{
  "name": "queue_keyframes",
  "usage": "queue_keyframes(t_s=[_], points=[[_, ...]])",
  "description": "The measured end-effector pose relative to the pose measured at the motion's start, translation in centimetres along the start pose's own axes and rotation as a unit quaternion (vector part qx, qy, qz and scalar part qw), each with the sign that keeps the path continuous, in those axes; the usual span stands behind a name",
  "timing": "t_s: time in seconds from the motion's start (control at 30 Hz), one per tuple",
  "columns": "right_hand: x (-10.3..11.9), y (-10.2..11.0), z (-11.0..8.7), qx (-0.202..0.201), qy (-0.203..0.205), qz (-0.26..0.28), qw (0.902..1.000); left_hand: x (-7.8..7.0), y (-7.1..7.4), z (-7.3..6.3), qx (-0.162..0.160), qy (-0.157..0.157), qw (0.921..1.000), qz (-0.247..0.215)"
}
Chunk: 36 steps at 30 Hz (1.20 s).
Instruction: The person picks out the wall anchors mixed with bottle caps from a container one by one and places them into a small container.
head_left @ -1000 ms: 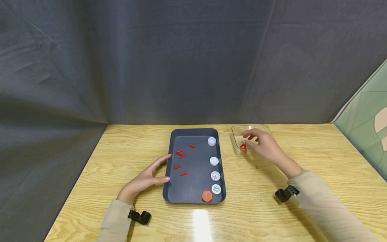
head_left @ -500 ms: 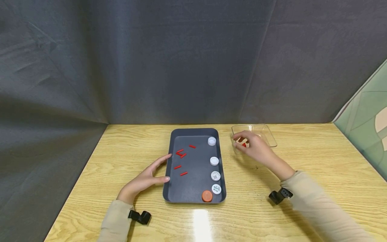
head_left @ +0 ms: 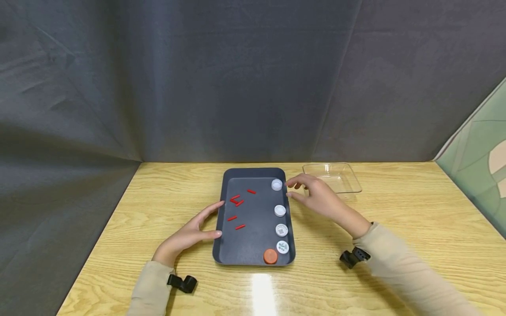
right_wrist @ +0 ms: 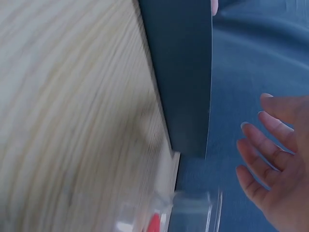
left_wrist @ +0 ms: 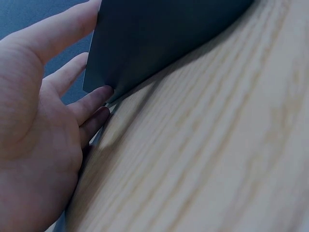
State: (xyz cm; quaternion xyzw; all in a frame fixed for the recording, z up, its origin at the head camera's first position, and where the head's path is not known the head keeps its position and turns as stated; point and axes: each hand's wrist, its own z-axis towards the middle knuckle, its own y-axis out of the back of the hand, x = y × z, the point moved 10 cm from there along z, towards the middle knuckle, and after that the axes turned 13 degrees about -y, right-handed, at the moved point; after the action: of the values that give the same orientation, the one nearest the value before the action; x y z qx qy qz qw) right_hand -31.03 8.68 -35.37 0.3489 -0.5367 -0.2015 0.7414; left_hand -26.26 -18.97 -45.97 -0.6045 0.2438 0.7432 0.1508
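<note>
My left hand (head_left: 186, 236) rests against the left rim of a dark grey tray (head_left: 253, 245), thumb and index finger spread; the left wrist view has its fingertips at the tray's side wall. Above the tray's upper right edge hovers my right hand (head_left: 318, 197), near the topmost white bottle cap (head_left: 276, 184). Its fingers are loosely bent, apart from the thumb, with nothing visible between them in the right wrist view. Several short red sticks (head_left: 240, 227) lie in the left half of the tray. White caps and an orange cap (head_left: 270, 256) line its right side.
A clear rectangular container (head_left: 345, 177) stands behind the right hand. Something red (right_wrist: 153, 223) shows in it in the right wrist view. The wooden table (head_left: 395, 193) ends at a dark grey cloth (head_left: 245, 87) at the back.
My right hand has moved left from over the clear container to the tray's right edge. My left hand, the tray, the caps and the red sticks in the tray look unmoved.
</note>
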Motion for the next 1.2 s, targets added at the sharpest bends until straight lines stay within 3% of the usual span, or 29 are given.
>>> queue_keyframes(t_s=[0.7,1.2], points=[[3.8,-4.9,-0.3,0.067,-0.023,0.063,0.9954,0.1,0.0,0.0,0.0,0.002,1.0,0.001],[6.0,-9.0,-0.5,0.087,-0.04,0.081,0.9921,0.2,0.2,-0.1,-0.002,0.012,0.9999,0.005]])
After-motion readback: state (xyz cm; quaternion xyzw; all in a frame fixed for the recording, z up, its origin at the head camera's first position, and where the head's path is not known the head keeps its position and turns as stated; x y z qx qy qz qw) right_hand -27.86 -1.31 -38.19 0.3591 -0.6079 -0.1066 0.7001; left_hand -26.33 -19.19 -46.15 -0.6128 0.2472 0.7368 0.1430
